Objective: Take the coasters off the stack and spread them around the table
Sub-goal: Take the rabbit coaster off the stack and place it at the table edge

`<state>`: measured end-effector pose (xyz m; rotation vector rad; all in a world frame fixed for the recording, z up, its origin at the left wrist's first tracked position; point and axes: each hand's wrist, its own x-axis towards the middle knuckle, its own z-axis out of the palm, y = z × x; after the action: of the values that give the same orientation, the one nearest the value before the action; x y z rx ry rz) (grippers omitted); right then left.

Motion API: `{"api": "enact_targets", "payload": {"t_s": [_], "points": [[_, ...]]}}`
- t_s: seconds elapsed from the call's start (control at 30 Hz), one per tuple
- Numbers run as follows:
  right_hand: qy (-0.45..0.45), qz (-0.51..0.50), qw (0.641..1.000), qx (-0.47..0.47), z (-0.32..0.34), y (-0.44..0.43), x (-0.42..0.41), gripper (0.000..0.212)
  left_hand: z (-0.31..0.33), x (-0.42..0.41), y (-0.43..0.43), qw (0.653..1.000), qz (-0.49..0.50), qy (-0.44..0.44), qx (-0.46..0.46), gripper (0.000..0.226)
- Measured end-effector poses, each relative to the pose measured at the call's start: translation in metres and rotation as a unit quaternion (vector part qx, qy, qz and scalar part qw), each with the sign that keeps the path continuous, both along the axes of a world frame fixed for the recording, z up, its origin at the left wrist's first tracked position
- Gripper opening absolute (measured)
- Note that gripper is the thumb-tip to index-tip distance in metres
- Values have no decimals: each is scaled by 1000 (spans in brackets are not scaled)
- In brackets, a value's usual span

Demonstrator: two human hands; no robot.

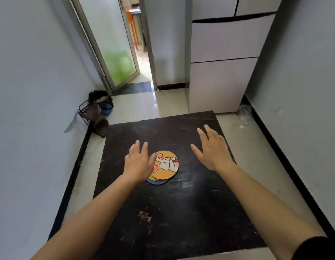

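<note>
Lying flat: coaster stack; left hand, right hand fingers spread, empty.

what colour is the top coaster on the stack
Orange-yellow with a white cartoon rabbit, top coaster, head view.

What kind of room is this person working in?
Probably a small home kitchen or back room. A tall pale fridge stands by the wall, a frosted glass door opens onto a passage, and a low black table sits on glossy floor tiles.
</note>
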<state>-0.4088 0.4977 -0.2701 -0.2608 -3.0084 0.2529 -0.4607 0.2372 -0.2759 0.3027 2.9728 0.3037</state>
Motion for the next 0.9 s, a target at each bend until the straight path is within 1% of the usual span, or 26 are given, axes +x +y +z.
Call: {"api": "enact_targets", "payload": {"t_s": [0.07,0.17,0.27,0.33,0.4,0.5,0.6,0.67,0.73,0.77,0.83,0.9], "points": [[-33,-2,999,-18,-26,-6,-18,72,-30,-16,1,997,35,-63,28,73],[-101,-6,993,-54,-69,-19,-40,76,-73,-34,-1,982,75,-162,54,73],[-166,6,983,-81,-105,-30,-60,83,-111,-47,-3,964,89,-241,70,68],[-208,20,973,-102,-126,-38,-72,86,-132,-52,-3,946,101,-291,97,61],[-250,21,959,-133,-143,-46,-83,90,-148,-56,-2,930,119,-327,120,57],[-296,6,938,-180,-163,-57,-97,91,-160,-59,1,917,162,-336,140,51],[-296,-40,932,-205,-175,-68,-108,78,-166,-61,0,895,220,-342,182,46],[-259,-80,941,-203,-177,-72,-113,64,-168,-62,-1,877,251,-352,209,44],[-209,-83,951,-214,-176,-73,-116,42,-170,-61,-3,865,267,-355,234,44],[-195,-78,950,-229,-173,-73,-117,35,-171,-60,-4,859,274,-356,247,45],[-189,-79,938,-281,-164,-72,-115,32,-170,-57,-3,841,299,-360,271,47],[-180,-103,912,-355,-153,-70,-109,26,-165,-50,-1,816,331,-373,292,49]]}}
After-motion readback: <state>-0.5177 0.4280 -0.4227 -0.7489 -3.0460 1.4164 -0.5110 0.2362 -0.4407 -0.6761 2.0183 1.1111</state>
